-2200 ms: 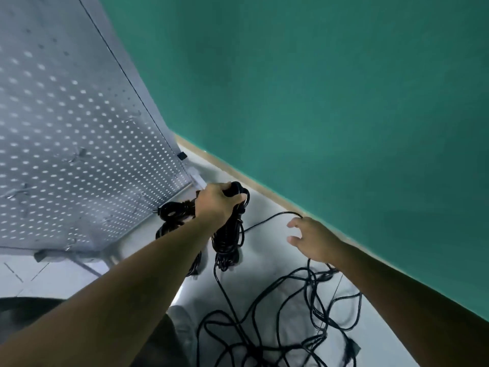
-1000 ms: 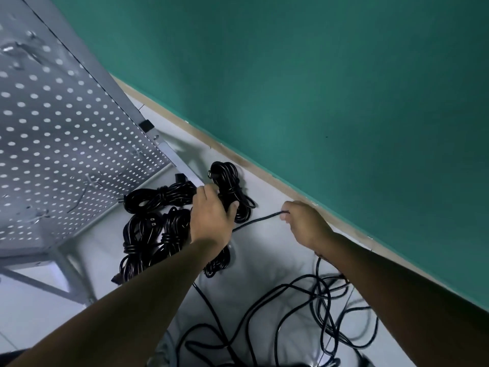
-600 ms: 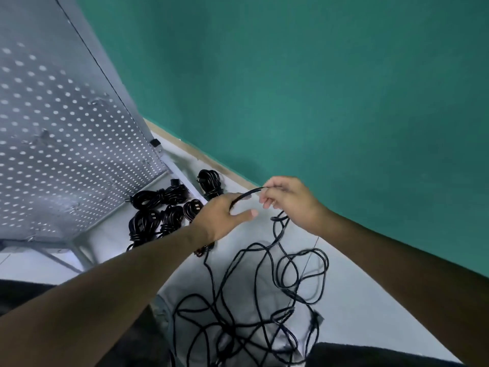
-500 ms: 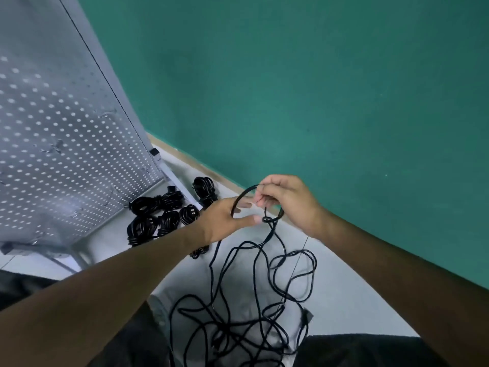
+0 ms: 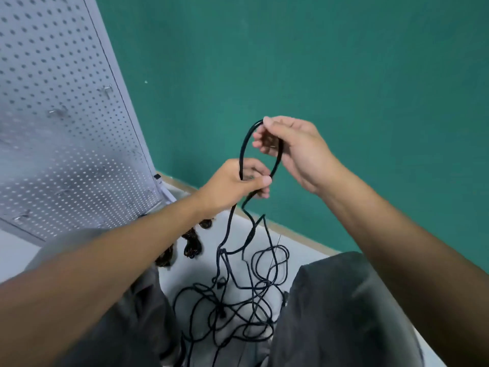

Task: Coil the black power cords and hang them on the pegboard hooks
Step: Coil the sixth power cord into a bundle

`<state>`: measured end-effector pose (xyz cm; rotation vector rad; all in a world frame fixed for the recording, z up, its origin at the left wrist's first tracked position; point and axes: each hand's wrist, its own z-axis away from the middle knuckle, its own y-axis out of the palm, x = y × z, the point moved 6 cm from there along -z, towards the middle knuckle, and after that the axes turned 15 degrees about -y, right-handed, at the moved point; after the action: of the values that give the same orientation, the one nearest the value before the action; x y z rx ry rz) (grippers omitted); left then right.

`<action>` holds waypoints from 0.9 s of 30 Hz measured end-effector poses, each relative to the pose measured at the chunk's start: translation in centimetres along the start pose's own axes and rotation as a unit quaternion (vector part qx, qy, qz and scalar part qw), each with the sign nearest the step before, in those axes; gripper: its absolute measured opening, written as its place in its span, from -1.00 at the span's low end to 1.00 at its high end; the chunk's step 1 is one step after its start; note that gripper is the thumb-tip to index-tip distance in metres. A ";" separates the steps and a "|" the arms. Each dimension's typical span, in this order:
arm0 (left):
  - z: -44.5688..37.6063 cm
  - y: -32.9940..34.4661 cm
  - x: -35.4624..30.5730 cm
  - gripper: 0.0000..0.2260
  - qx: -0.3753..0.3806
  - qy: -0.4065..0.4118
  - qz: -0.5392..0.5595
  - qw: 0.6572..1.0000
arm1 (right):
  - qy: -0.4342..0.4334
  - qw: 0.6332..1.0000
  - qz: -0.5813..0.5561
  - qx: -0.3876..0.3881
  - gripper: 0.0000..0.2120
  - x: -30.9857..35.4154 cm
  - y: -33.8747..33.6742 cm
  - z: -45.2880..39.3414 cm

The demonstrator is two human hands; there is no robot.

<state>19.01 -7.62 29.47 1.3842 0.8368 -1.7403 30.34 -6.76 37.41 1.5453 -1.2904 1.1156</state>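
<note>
A loose black power cord [image 5: 243, 147] arches in a small loop between both hands at chest height. My left hand [image 5: 232, 184] grips the loop's lower end in curled fingers. My right hand [image 5: 291, 149] pinches the top of the loop just above and to the right. From the left hand the cord hangs down into a tangled heap [image 5: 238, 300] on the white floor between my knees. Coiled black cords [image 5: 191, 246] lie on the floor behind my left forearm, partly hidden. The grey pegboard [image 5: 60, 115] stands at the left with bare metal hooks [image 5: 107, 90].
A green wall [image 5: 344, 75] fills the background, meeting the floor at a tan skirting strip [image 5: 299, 234]. My dark-trousered knees [image 5: 344, 313] frame the cord heap at the bottom. The pegboard's metal foot [image 5: 165, 190] reaches out near the wall.
The left hand let go of the coiled bundle on the floor. Both hands lifted one loose cord's end and formed a loop, now held higher. The view tilted up.
</note>
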 end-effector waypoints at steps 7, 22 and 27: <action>4.9 2.1 -8.0 -0.87 0.031 0.025 0.099 0.994 | 0.028 0.999 0.014 0.036 -0.44 1.8 0.7 6.5; 14.2 3.1 -26.8 -0.81 0.005 0.083 0.192 0.978 | -0.009 0.992 0.034 0.123 -0.87 8.2 5.4 14.0; 16.0 2.4 -27.5 -0.84 -0.021 0.089 0.195 0.977 | 0.006 0.996 -0.003 0.084 -0.72 10.6 6.7 14.7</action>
<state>17.01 -18.14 59.49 1.5724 0.6370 -1.3079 26.50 -24.58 43.86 1.6605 -1.2099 1.2544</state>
